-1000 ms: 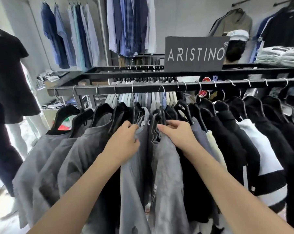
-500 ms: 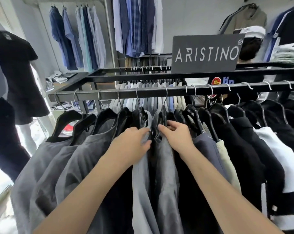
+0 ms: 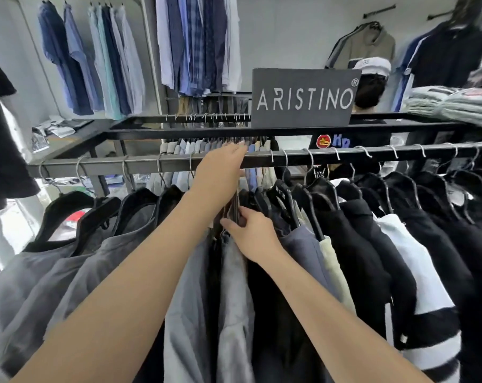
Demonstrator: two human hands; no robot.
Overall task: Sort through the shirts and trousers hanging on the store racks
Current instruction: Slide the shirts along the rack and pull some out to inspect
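Grey steel makes up the rail (image 3: 344, 157), and the left hand (image 3: 220, 172) is raised to it, back of the hand toward the camera. Its fingers (image 3: 234, 152) stretch out over the top of the bar among the wire hooks, with the thumb lower, at the bar's underside. Whether they close on a hook or only lie on the metal cannot be told.

Just below those fingers, the right hand (image 3: 252, 236) sits at the neck of a light grey shirt (image 3: 234, 286). Its fingertips (image 3: 244, 217) curl into the tight bunch of hanger tops there, and the thumb comes in from the left, so the shirt's collar is pinched between them. The shirt hangs straight down from this grip, between the two forearms.

Left of both hands hang more grey shirts (image 3: 68, 272) on black hangers (image 3: 76, 217), spaced loosely. Right of the right hand's fingers come a slate-blue top (image 3: 303, 244), a pale cream one, then a packed run of black tops (image 3: 367, 258), some with white panels.

Beyond the left hand's fingertips, a second rail carries pale shirts (image 3: 184, 146). Above that stands a dark ARISTINO sign (image 3: 303, 98). Blue shirts (image 3: 96, 59) hang on the far wall, up and to the left of the fingers. A folded pile (image 3: 455, 106) lies on the rack top, well off to the right.
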